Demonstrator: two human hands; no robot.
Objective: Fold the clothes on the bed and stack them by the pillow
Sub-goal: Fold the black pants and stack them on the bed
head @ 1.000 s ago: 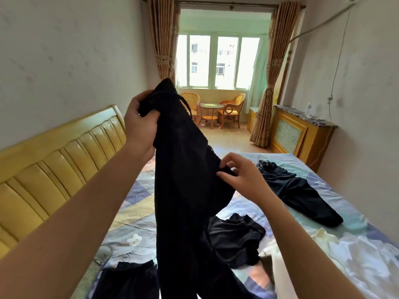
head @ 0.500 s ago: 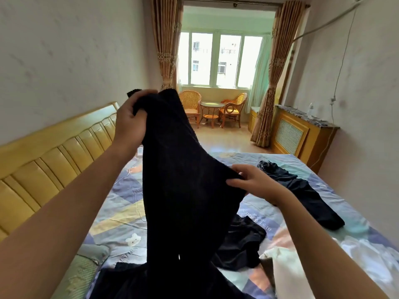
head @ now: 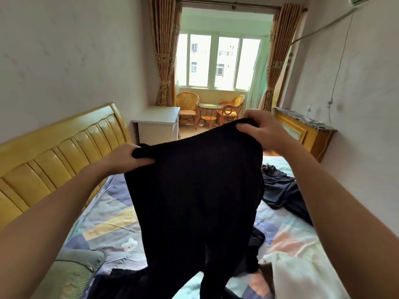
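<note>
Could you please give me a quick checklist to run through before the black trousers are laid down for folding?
1. Left hand grips one waistband corner: ok.
2. Right hand grips the other corner: ok.
3. Black trousers spread flat between the hands: ok.
4. Legs hanging free of the bed: not ok, the ends trail onto it.
5. Landing spot free of the dark garment: cannot tell.
6. Pillow within view: ok.

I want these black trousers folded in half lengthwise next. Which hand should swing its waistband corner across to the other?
Probably the right hand. It holds the black trousers higher, over open bed; the left hand grips its corner lower, nearer the headboard, and can likely stay as anchor.
</note>
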